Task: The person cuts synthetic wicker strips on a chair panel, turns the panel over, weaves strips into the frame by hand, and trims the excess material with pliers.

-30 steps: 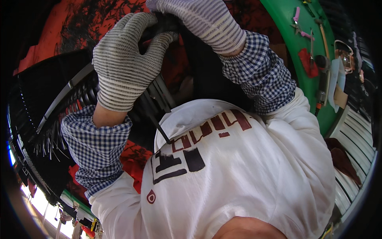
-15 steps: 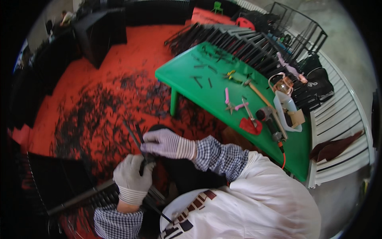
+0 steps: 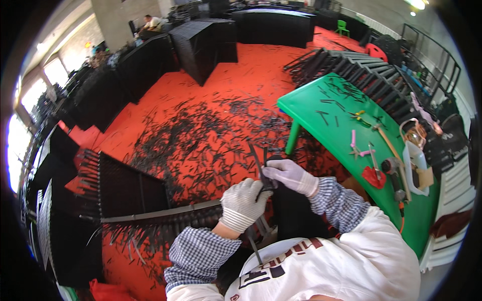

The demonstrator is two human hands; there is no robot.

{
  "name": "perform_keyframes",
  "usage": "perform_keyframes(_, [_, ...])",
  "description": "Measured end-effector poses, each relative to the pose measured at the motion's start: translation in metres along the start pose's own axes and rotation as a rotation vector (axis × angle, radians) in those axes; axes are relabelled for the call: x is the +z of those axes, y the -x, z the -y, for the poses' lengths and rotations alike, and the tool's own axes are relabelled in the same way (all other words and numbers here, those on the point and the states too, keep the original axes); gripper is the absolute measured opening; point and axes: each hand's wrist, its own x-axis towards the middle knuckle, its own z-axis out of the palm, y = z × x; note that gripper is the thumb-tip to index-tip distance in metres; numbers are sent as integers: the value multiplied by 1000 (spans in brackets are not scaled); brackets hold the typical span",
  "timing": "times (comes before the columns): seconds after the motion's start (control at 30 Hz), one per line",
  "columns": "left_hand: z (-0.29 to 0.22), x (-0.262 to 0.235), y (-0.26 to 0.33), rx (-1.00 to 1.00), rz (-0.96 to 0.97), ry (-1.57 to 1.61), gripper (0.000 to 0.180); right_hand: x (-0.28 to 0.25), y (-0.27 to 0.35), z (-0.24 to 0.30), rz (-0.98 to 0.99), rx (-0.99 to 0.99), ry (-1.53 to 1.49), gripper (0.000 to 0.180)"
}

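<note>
My left hand point(image 3: 244, 203), in a pale striped knit glove, is closed around dark flat strips point(image 3: 255, 158) that look like black plastic rattan. My right hand point(image 3: 291, 175), also gloved, pinches them just above and to the right. Two strip ends point up and away from me past the fingers. Another narrow dark strip point(image 3: 254, 248) runs below my left hand toward my lap. Left of my hands lies a black woven panel point(image 3: 133, 185) with a grey frame rail point(image 3: 160, 213) and many loose strip ends along its edges. The exact crossing of the strips is hidden by my fingers.
Strip offcuts point(image 3: 201, 135) litter the red floor covering point(image 3: 211, 72). On the right, a green table point(image 3: 321, 118) bears a power drill point(image 3: 394, 175), a hammer point(image 3: 389, 143), pliers point(image 3: 360, 119) and a clear plastic tub point(image 3: 414, 165). Black frames point(image 3: 356, 70) are stacked behind it. A person point(image 3: 151, 22) sits far off.
The view has swung left and up, so hands and table appear farther right and more of the panel shows. Both hands stay together on the strips.
</note>
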Motion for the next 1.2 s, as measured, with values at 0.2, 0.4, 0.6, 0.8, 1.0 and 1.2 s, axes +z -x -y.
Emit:
perform_keyframes(0.2, [1, 0, 4, -24, 25, -24, 26, -3, 5, 0, 22, -15, -90, 23])
perform_keyframes(0.4, [2, 1, 5, -43, 88, -29, 31, 0, 5, -1, 56, -75, -38, 18])
perform_keyframes(0.6, [-2, -1, 7, -52, 69, -44, 29, 15, -2, -5, -131, -109, 97, 16])
perform_keyframes(0.8, [-1, 2, 5, -64, 46, -42, 26, 19, -9, -13, -169, 20, 47, 22])
perform_keyframes(1.0, [-8, -5, 4, -108, 84, -13, 28, 6, -9, -40, -156, 36, -175, 34])
perform_keyframes(1.2, [3, -31, 8, -181, 129, 55, 26, 10, 0, -96, -167, 674, -231, 73])
